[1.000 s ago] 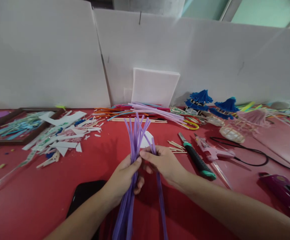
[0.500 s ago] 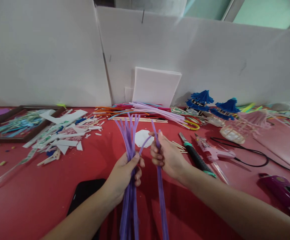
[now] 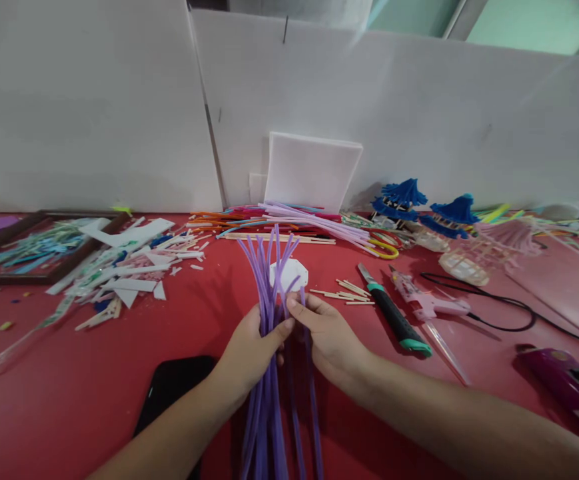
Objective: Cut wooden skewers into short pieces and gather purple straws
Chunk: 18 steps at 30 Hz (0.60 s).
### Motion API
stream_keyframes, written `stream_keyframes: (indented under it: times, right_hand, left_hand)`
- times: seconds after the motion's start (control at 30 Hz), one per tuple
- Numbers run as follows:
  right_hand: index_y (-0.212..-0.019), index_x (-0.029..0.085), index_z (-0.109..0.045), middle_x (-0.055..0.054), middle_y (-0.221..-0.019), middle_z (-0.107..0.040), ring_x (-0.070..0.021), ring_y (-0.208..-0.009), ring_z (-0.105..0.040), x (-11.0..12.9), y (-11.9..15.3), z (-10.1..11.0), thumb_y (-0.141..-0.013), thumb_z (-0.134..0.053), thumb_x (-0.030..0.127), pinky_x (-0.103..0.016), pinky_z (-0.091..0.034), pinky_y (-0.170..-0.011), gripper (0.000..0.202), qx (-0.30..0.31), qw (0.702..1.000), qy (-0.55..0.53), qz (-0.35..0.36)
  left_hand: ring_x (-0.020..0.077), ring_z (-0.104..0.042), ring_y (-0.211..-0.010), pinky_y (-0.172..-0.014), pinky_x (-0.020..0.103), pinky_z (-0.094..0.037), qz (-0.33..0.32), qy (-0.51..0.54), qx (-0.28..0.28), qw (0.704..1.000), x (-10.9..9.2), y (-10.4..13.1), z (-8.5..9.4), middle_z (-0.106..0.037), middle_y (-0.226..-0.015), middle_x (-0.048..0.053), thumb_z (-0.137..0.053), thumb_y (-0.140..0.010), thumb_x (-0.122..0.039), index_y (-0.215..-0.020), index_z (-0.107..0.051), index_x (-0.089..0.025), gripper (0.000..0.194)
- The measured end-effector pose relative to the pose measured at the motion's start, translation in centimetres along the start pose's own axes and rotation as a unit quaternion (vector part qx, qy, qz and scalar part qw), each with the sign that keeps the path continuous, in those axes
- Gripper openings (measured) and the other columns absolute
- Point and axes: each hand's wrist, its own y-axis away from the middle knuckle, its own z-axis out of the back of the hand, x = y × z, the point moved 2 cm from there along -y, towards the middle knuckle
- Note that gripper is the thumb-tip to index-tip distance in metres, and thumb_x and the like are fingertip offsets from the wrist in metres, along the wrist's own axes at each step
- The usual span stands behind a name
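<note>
A bundle of purple pipe cleaners (image 3: 267,413) runs upright through my left hand (image 3: 252,347), its thumb and fingers wrapped round them. Their upper ends fan out above the fist. Close beside it, touching or nearly so, my right hand (image 3: 326,330) is closed on a couple of purple pipe cleaners (image 3: 313,400) that hang apart from the bundle. Behind the hands lies a white paper octagon (image 3: 294,273), partly covered by the pipe cleaner tips.
On the right lie a craft knife (image 3: 394,313), short wooden sticks (image 3: 349,293), a pink glue gun (image 3: 429,300) and a purple device (image 3: 564,387). Paper scraps (image 3: 134,267) and a framed tray (image 3: 44,277) sit left. A phone (image 3: 174,383) is under my left forearm. Blue-roofed models (image 3: 452,213) stand behind.
My right hand has moved left and slightly down, from apart to right against the bundle. The pipe cleaners in it came along. My left hand has shifted only slightly.
</note>
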Motion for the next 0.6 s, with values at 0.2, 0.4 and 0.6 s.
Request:
stream_keyframes:
  times: [0.2, 0.4, 0.6]
  right_hand:
    - [-0.087, 0.019, -0.059, 0.007, -0.054, -0.049, -0.0036, -0.039, -0.034, 1.4, -0.3, 0.4, -0.066, -0.068, 0.05, -0.018, -0.026, -0.036, 0.039, -0.071, 0.997, -0.022, 0.017]
    - [-0.072, 0.02, -0.046, 0.011, -0.046, -0.038, -0.0017, -0.034, -0.026, 1.7, 0.0, 0.3, -0.06, -0.076, 0.041, -0.016, -0.016, -0.033, 0.039, -0.031, 0.993, 0.116, -0.004]
    - [-0.072, 0.019, -0.048, 0.009, -0.05, -0.04, -0.0033, -0.041, -0.031, 1.4, -0.3, 0.4, -0.073, -0.062, 0.04, -0.016, -0.021, -0.037, 0.026, -0.052, 0.987, 0.15, 0.04]
  left_hand:
    - [0.0064, -0.046, -0.04, -0.04, 0.017, -0.04, 0.002, 0.015, -0.015, 1.0, -0.2, -0.1, 0.3, -0.051, -0.053, -0.005, -0.067, -0.072, -0.033, -0.08, -0.054, -0.015, 0.023]
    - [0.008, -0.047, -0.04, -0.037, 0.018, -0.042, 0.04, 0.018, 0.01, 0.999, -0.1, 0.3, 0.0, -0.052, -0.052, -0.005, -0.069, -0.069, -0.031, -0.084, -0.053, -0.016, 0.027]
    - [0.0064, -0.042, -0.037, -0.033, 0.016, -0.036, 0.027, 0.04, -0.024, 0.999, 0.1, 0.1, 0.1, -0.047, -0.049, -0.006, -0.061, -0.075, -0.042, -0.081, -0.05, -0.017, 0.028]
